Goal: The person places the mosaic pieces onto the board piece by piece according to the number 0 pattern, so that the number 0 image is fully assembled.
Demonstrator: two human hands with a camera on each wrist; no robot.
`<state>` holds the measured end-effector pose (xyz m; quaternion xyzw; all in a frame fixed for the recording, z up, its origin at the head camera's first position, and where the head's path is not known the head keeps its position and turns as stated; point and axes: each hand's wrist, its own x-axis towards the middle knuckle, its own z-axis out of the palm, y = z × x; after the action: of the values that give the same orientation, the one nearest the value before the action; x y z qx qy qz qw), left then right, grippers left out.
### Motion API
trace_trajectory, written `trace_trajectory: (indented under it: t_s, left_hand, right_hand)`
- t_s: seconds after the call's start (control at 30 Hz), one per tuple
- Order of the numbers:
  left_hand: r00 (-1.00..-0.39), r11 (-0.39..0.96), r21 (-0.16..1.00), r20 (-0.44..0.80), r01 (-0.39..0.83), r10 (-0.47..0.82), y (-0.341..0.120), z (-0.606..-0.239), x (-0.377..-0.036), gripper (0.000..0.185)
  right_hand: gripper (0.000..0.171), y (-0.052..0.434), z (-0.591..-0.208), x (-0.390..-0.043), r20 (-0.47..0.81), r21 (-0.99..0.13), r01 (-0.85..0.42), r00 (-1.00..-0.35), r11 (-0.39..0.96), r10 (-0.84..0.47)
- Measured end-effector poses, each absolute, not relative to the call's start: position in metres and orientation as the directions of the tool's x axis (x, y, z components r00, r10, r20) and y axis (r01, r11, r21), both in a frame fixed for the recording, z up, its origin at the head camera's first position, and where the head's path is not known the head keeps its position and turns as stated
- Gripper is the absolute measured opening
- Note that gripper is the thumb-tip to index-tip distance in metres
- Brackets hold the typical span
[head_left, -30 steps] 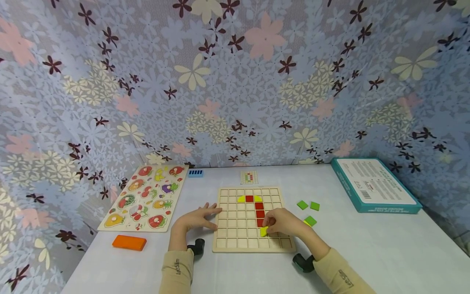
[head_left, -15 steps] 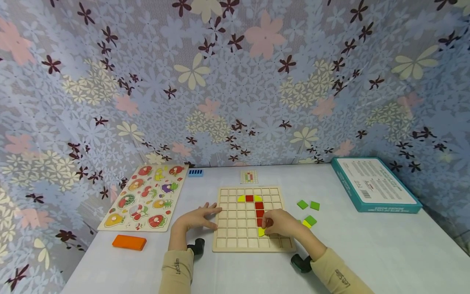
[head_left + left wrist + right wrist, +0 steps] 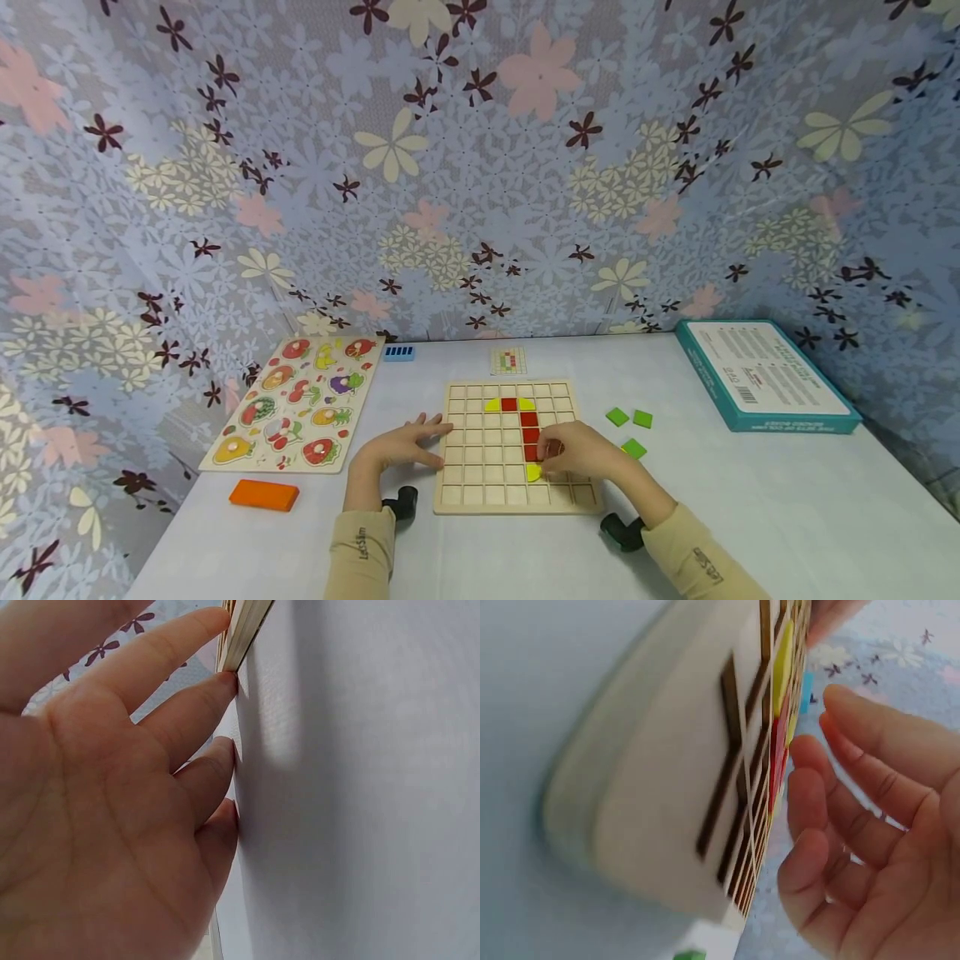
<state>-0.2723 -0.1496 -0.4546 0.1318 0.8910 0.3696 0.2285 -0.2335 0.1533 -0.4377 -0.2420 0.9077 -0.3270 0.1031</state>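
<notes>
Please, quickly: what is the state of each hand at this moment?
Left hand: open, straight fingers touch the wooden grid board edge.
Right hand: open over the board, holding nothing.

Red and yellow tiles (image 3: pixel 529 435), pale wooden board (image 3: pixel 472 450)

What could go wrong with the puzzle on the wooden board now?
The yellow piece seems newly laid under the red pieces; if it isn't flat in its square, the right hand just above could knock it askew. The left hand only touches the wooden board at its edge, so a push might slide it. The green pieces lie loose on the table, and a sleeve could sweep them away.
</notes>
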Motion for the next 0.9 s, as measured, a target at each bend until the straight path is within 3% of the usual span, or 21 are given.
trace_trajectory:
  t_s: [0.3,0.63,0.9]
  left_hand:
    - [-0.860,0.678,0.732,-0.303,0.066,0.410,-0.150,-0.456,-0.274,0.067]
    - [-0.863,0.675,0.735,-0.298,0.066,0.408,-0.149,-0.455,-0.274,0.067]
    - [-0.863,0.675,0.736,-0.307,0.052,0.401,-0.149,-0.455,-0.274,0.067]
  right_hand:
    - [0.007,0.181,-0.436,-0.238,0.029,-0.667,-0.420,-0.839,0.615,-0.543]
    - [0.009,0.207,-0.437,-0.239,-0.004,-0.690,-0.384,-0.845,0.613,-0.534]
    - [0.012,0.228,-0.439,-0.238,-0.045,-0.717,-0.286,-0.891,0.636,-0.452]
